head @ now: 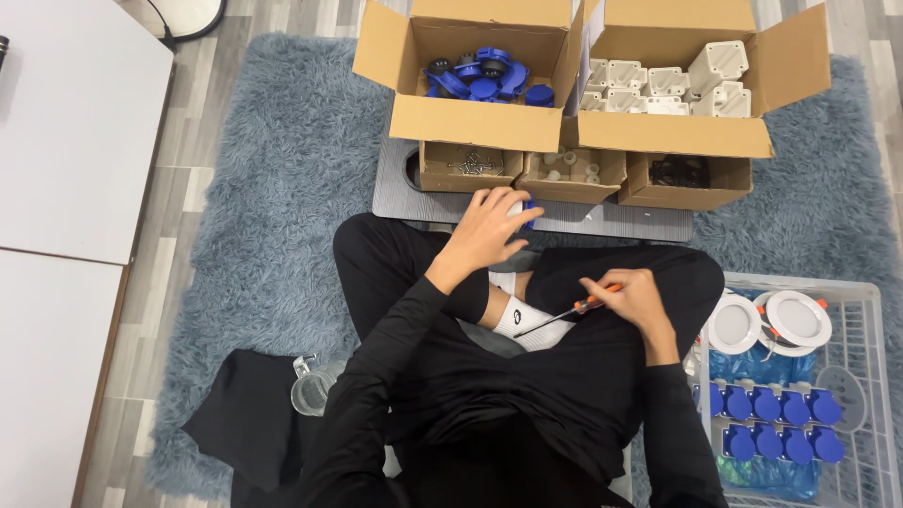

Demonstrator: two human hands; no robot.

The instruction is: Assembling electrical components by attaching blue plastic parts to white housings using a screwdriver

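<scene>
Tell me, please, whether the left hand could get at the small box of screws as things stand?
Probably yes: the left hand lies just before the small box of screws, whose top is open, though it already grips a blue-and-white part.

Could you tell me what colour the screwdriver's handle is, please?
Orange, on the screwdriver in the head view.

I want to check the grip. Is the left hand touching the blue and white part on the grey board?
Touching. The head view shows the left hand closed over the blue and white part, fingers wrapped on it, with no gap visible. The right hand holds a screwdriver apart from it.
</scene>
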